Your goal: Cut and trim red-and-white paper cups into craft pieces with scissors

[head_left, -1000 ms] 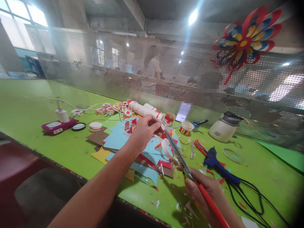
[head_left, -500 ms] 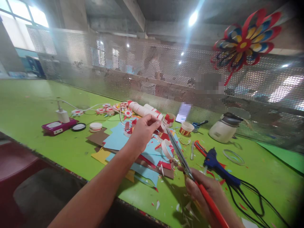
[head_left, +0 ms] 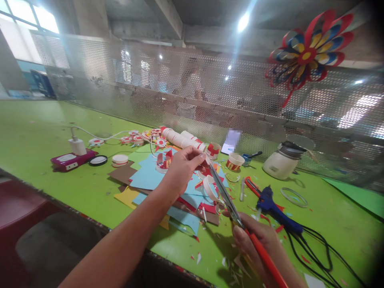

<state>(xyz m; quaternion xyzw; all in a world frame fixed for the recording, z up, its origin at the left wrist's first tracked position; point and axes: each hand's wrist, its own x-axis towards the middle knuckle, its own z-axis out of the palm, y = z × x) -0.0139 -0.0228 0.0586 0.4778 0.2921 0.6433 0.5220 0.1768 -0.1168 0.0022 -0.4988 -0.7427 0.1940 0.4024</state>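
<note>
My right hand [head_left: 255,236] grips red-handled scissors [head_left: 223,190], their long blades pointing up and away to the left. The blade tips meet the fingertips of my left hand [head_left: 184,166], which is pinched closed on a small pale piece, probably paper; my fingers hide most of it. Beneath my hands, sheets of coloured paper [head_left: 150,174] lie in a loose pile. A cut paper cup ring [head_left: 211,188] rests on its side on them. Behind my left wrist stands a red and white cup piece [head_left: 163,162].
Nested paper cups [head_left: 180,138] lie behind my left hand. To the right are a blue glue gun [head_left: 277,214] with a black cord, an orange cutter [head_left: 253,186], a tape ring [head_left: 294,197] and a white jar [head_left: 280,162]. A purple power strip [head_left: 73,160] sits left.
The scissor tips have come slightly up and left, closer to my left fingertips. My left hand keeps its pinch, nearly in the same place.
</note>
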